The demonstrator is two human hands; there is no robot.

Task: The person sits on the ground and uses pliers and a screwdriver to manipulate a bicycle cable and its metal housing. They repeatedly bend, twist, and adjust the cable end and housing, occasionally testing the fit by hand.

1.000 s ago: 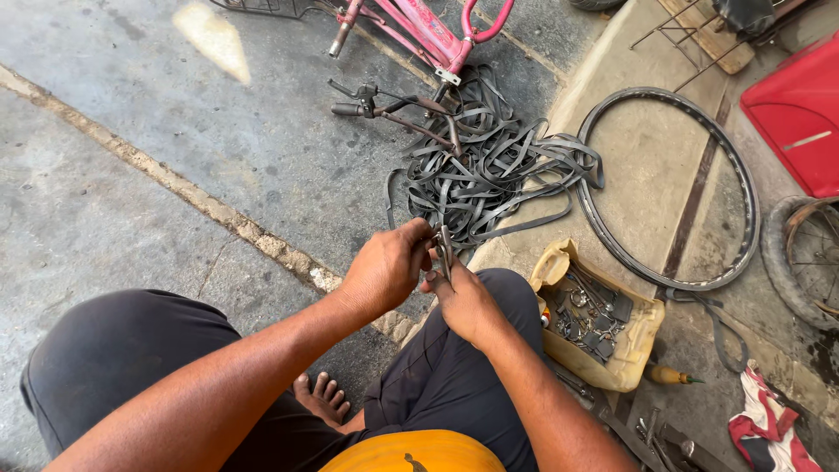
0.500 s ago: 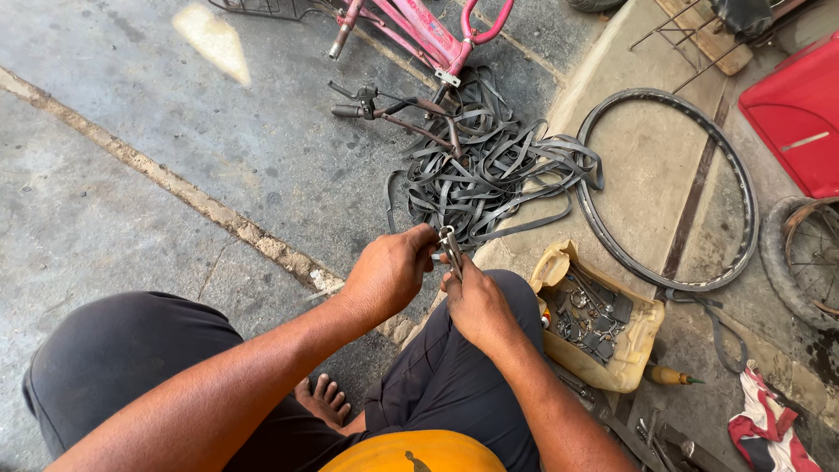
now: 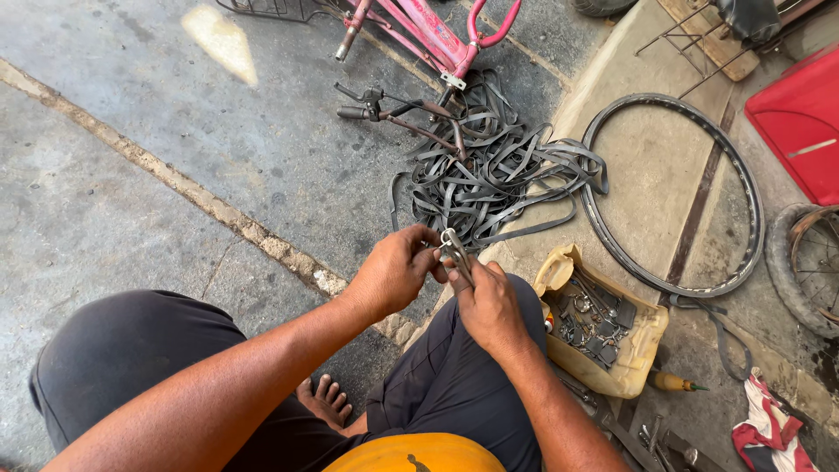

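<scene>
Both hands sit slightly nearer the body than half a second ago, the metal tool drawn a little back from the strip pile; the surroundings are unchanged.

Right hand (image 3: 491,306): closed around the handles of a pair of pliers (image 3: 454,253); the tool's long axis runs from the palm up and away, its head clear of the fist on the far side.

Left hand (image 3: 395,273): fingers curled, fingertips pinched at the tool's head, touching it from the left; whether a small part sits between those fingertips cannot be told.

Governing relation: the pliers' head lies just beyond the right grip and directly beside the left fingertips; the left hand is the nearer one to the head, the right to the handles.

Surroundings: tangled black rubber strips (image 3: 494,175) lie beyond the grip, near it but apart; a cut yellow container of metal parts (image 3: 642,354) stands to the right of the right wrist; a bare tyre (image 3: 673,197) lies further right; a pink bicycle frame (image 3: 433,35) lies well beyond.
</scene>
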